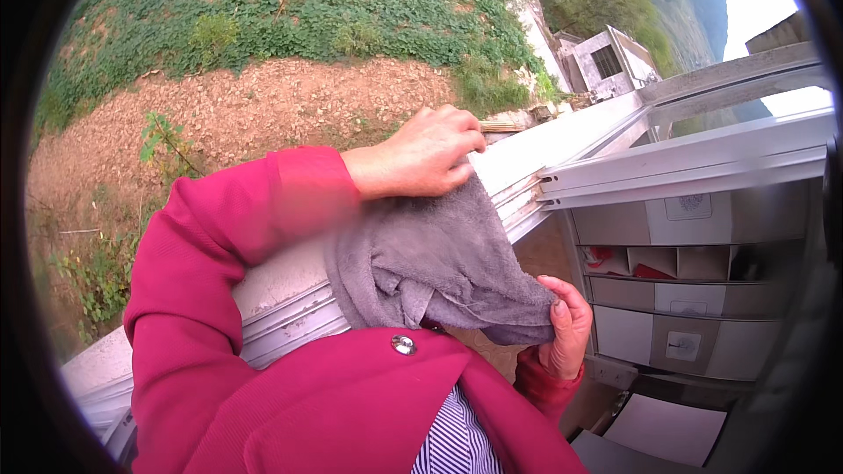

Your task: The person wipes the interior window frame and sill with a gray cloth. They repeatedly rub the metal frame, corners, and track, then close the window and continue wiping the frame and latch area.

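Observation:
A grey terry cloth (435,250) lies draped over the window ledge and spreads across the sliding track. My left hand (428,153), reaching across the ledge, has its fingers curled around the cloth's upper corner. Lower down on the room side, my right hand (568,326) pinches the cloth's other end between thumb and fingers. Between the hands the cloth is stretched along its right edge and bunched lower down. The white window track (296,322) shows dirt marks on the left of the cloth.
A white-framed sliding sash (685,161) stands right of the cloth. Indoors there is a cabinet with open compartments (658,262) and a white panel (665,428). Outside, the ledge (560,131) borders bare soil (290,99), a green plot (296,6) and a small building (606,62).

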